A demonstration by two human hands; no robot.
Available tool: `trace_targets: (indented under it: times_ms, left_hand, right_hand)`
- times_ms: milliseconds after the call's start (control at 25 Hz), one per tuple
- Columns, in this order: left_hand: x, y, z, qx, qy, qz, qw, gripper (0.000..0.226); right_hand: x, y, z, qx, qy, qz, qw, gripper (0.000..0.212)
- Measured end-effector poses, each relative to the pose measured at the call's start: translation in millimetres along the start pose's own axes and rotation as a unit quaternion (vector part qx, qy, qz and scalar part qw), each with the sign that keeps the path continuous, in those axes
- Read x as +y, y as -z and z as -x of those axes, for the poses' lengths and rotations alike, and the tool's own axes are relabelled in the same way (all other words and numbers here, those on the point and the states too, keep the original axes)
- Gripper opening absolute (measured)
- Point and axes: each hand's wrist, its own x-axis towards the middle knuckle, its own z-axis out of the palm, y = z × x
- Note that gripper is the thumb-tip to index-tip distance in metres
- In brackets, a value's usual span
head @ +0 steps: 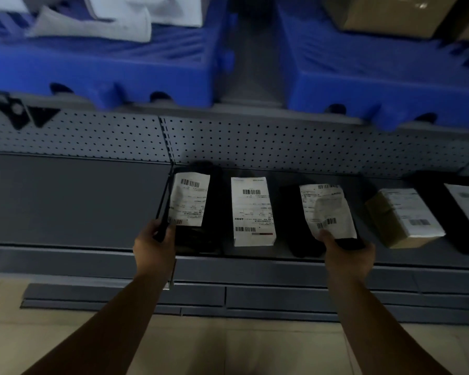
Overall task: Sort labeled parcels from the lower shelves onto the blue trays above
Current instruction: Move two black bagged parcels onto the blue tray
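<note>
Right now your left hand [153,243] is clamped on the near end of a black plastic-wrapped parcel with a white barcode label [192,204], its fingers wrapped under the near left corner; the parcel's left edge looks tilted up off the grey metal lower shelf [73,201]. Your right hand [345,257] grips the near end of a second black parcel with a crumpled white label [328,209], thumb pressed on the label's lower corner and the other fingers closed beneath it.

Between your two parcels a flat white-labelled packet [252,212] lies on the shelf, apart from both hands. Further right sits a small brown cardboard box with a white label [404,217], and beside it, at the frame edge, a dark parcel with a pale label [463,209].

Above the perforated grey back panel [255,142] you have two blue plastic trays: the left blue tray [100,63] carries pale grey-white soft mailers [92,25], the right blue tray [377,74] carries a brown cardboard carton [390,14]. Pale floor tiles [228,345] lie under your forearms.
</note>
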Motion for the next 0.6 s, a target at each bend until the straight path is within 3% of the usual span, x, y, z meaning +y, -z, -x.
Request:
trace_targets:
  times_ms: [280, 440, 600]
  left_hand:
    - [22.2, 42.7, 26.6, 0.013, 0.026, 0.095, 0.995, 0.015]
    - [29.1, 80.7, 50.1, 0.039, 0.053, 0.115, 0.991, 0.021]
    - [37.9, 118.4, 79.0, 0.075, 0.092, 0.133, 0.984, 0.022]
  right_hand:
    - [-21.7, 29.9, 42.5, -0.092, -0.044, -0.07, 0.992, 0.052]
    - [-39.9, 43.0, 66.4, -0.152, -0.09, -0.086, 0.98, 0.06]
    - [-61.8, 48.9, 87.5, -0.243, -0.065, -0.066, 0.966, 0.07]
